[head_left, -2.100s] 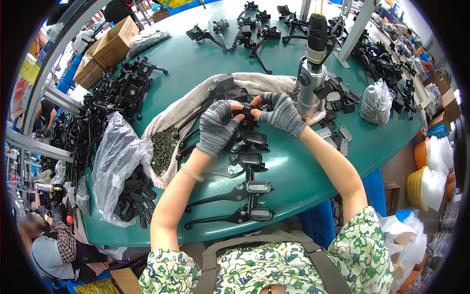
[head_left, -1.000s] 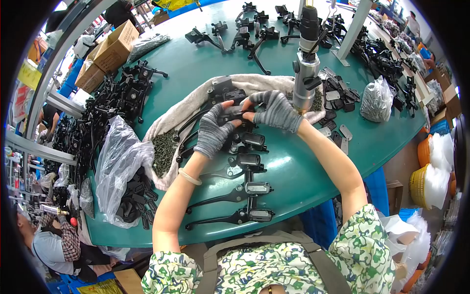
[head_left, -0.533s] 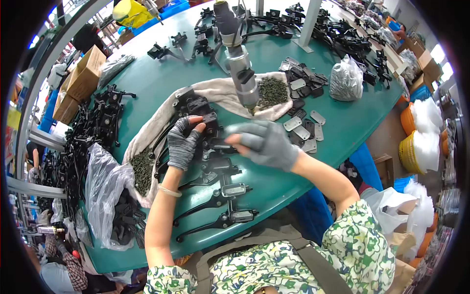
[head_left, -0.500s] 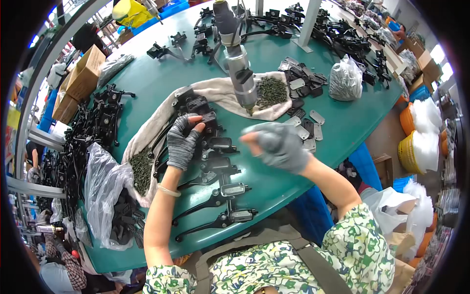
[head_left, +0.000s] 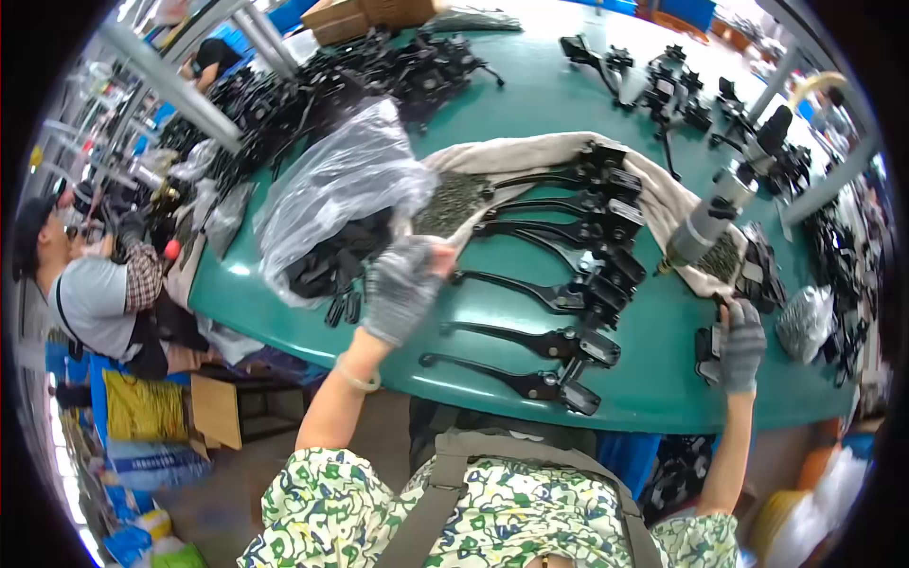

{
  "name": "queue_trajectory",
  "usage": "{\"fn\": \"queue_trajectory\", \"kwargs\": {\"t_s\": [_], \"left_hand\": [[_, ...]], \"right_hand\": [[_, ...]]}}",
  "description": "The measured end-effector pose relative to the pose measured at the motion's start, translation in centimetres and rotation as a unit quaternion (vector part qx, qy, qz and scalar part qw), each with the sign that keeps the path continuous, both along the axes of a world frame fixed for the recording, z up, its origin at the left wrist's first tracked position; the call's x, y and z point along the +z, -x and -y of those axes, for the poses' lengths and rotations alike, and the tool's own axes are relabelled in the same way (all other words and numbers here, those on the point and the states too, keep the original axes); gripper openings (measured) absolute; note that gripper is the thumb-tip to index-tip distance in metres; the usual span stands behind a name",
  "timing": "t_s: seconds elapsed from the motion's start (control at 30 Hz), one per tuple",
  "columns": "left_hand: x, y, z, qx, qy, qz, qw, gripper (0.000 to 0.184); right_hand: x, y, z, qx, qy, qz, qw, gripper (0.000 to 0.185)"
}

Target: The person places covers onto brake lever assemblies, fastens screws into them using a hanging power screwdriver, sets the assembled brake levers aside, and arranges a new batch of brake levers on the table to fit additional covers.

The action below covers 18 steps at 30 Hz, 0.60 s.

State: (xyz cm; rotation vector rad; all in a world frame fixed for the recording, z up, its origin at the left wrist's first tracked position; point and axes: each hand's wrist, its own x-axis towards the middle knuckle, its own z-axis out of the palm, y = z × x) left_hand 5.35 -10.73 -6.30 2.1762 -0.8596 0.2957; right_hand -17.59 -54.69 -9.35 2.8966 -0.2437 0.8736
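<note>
My left hand (head_left: 405,289), in a grey fingerless glove, is beside a clear plastic bag (head_left: 346,189) and black rubber pieces (head_left: 346,251). Its fingers are curled, and whatever they may hold is hidden. My right hand (head_left: 743,348), gloved alike, has its fingers closed by the small dark cover plates (head_left: 708,355); a dark bit shows at the fingertips, too small to name. Between my hands lies a row of black brake levers with master cylinders (head_left: 549,383). A silver power screwdriver (head_left: 705,227) hangs above the table, left of the right hand's line.
A rolled beige cloth (head_left: 530,147) curves behind the levers, with small dark screws (head_left: 450,204) on it. More lever assemblies (head_left: 379,76) are heaped at the back left. A small clear bag (head_left: 805,322) stands at right. A co-worker (head_left: 95,293) is at the left.
The view has swung left. My left hand has left the lever row and moved toward the plastic bag and rubber pieces. My right hand has moved out to the cover plates.
</note>
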Motion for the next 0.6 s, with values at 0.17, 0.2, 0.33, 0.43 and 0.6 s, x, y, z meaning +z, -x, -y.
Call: {"fn": "queue_trajectory", "kwargs": {"t_s": [0.17,0.2,0.33,0.43,0.6], "left_hand": [[-2.1,-3.0,-7.7,0.215,-0.139,-0.014,0.967,0.02],[-1.4,-3.4,-6.8,0.234,-0.184,-0.033,0.954,0.024],[-2.9,-5.1,-5.4,0.209,-0.289,0.05,0.933,0.03],[-2.7,-5.1,-6.0,0.169,-0.271,0.031,0.947,0.024],[-2.2,-4.2,-5.4,0.197,-0.304,-0.01,0.932,0.02]], "right_hand": [[2.0,0.5,-9.1,0.06,-0.405,-0.172,0.896,0.012],[0.4,0.4,-9.8,0.057,-0.368,-0.14,0.917,0.012],[1.0,1.1,-10.8,0.006,-0.305,-0.11,0.946,0.038],[2.0,2.7,-9.8,-0.006,-0.347,-0.184,0.92,0.064],[2.7,2.2,-8.9,0.016,-0.353,-0.226,0.908,0.067]]}}
